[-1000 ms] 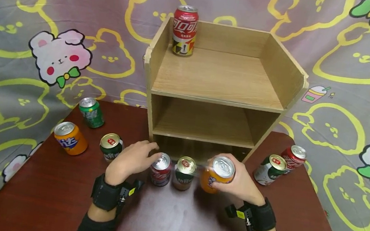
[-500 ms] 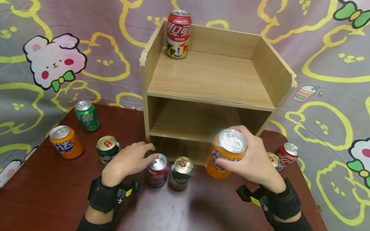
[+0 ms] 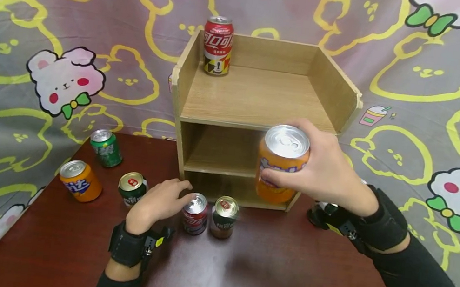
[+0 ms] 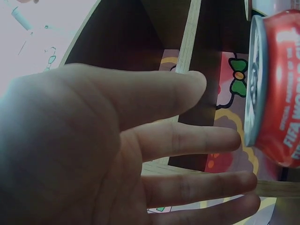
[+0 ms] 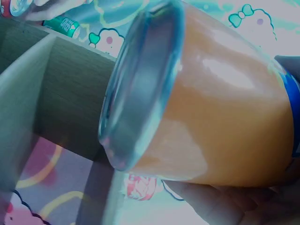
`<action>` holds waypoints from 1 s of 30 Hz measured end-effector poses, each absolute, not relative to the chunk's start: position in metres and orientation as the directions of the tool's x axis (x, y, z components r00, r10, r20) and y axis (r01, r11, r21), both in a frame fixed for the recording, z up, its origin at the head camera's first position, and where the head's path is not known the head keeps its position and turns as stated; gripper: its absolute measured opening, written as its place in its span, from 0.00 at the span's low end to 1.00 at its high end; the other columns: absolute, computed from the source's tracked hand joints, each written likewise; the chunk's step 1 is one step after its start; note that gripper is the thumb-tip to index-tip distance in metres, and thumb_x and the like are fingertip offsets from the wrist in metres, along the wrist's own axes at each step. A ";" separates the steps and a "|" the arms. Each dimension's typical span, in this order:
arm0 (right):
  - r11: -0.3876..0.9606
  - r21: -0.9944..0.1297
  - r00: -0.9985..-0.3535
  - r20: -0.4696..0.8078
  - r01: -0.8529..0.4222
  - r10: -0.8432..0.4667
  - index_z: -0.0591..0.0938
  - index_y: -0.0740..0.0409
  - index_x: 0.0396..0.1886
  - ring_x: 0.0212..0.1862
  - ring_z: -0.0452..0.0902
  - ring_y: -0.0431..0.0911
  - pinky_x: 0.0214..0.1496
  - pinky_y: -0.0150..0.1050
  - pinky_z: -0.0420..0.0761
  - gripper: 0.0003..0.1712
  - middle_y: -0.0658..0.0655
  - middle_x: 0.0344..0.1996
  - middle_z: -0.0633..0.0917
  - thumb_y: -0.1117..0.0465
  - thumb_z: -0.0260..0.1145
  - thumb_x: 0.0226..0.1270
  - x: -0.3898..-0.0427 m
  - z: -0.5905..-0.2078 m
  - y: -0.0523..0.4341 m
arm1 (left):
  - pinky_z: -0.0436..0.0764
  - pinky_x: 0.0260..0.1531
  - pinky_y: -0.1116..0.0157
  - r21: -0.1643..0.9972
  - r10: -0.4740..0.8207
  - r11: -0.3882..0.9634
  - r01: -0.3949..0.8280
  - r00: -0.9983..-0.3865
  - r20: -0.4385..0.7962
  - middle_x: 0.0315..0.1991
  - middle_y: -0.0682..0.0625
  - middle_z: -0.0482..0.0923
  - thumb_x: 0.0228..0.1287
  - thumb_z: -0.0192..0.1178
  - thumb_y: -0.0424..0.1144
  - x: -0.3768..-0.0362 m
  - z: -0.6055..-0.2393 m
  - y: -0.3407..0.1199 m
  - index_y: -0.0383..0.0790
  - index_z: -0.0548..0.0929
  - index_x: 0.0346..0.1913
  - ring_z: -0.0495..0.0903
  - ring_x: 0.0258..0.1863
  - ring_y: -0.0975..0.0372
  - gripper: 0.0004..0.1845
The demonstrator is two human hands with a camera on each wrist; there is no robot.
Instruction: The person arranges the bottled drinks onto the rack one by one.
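My right hand (image 3: pixel 330 170) grips an orange soda can (image 3: pixel 278 186) around its side, thumb across the front. The can hangs in the air before the wooden shelf unit (image 3: pixel 268 98), level with its middle compartment. Seen from the right wrist, the orange can (image 5: pixel 225 103) fills much of the view. My left hand (image 3: pixel 160 204) holds nothing and hovers just left of a red cola can (image 3: pixel 195 219) on the table. In the left wrist view its fingers (image 4: pixel 187 138) are extended, apart from the red can (image 4: pixel 283 89). A dark green can with a gold lid (image 3: pixel 224 220) stands beside the red one.
Another red cola can (image 3: pixel 217 48) stands at the left of the top shelf. On the table's left are a green can (image 3: pixel 107 150), an orange can (image 3: pixel 82 184) and a dark green can (image 3: pixel 132 187). My right forearm mostly hides cans at the right. Patterned cloth hangs behind.
My right hand has lifted the orange can off the table, up and toward the shelf unit. The left hand has stayed beside the red can. The head view has shifted slightly.
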State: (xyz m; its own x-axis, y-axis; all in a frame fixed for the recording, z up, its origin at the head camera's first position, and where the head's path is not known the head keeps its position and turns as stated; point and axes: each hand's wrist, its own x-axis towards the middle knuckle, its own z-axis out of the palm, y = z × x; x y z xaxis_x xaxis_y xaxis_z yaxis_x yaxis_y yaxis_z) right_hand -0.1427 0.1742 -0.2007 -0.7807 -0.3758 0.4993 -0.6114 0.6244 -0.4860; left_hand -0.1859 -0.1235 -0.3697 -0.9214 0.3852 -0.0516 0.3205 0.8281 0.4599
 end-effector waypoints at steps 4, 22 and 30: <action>0.637 -0.503 -0.800 0.487 -0.584 -0.350 0.74 0.60 0.51 0.37 0.78 0.41 0.37 0.36 0.78 0.36 0.51 0.38 0.83 0.56 0.80 0.41 -0.148 -0.179 0.166 | 0.73 0.50 0.49 0.463 0.380 0.830 0.312 -0.923 -0.060 0.54 0.40 0.75 0.68 0.55 0.49 -0.186 -0.370 -0.124 0.38 0.78 0.57 0.74 0.54 0.48 0.22; 0.719 -0.559 -0.896 0.391 -0.413 -0.211 0.69 0.57 0.54 0.39 0.79 0.45 0.40 0.42 0.81 0.40 0.54 0.42 0.80 0.39 0.71 0.50 -0.194 -0.134 0.148 | 0.73 0.50 0.49 0.464 0.373 0.831 0.307 -0.926 -0.055 0.54 0.41 0.75 0.68 0.55 0.49 -0.186 -0.369 -0.123 0.38 0.77 0.57 0.74 0.54 0.48 0.22; 0.747 -0.561 -0.918 0.357 -0.358 -0.172 0.65 0.58 0.62 0.43 0.79 0.47 0.43 0.43 0.81 0.47 0.57 0.47 0.79 0.37 0.71 0.48 -0.214 -0.128 0.143 | 0.73 0.50 0.49 0.461 0.374 0.831 0.311 -0.926 -0.048 0.53 0.41 0.76 0.67 0.56 0.48 -0.185 -0.370 -0.122 0.38 0.78 0.57 0.74 0.53 0.49 0.22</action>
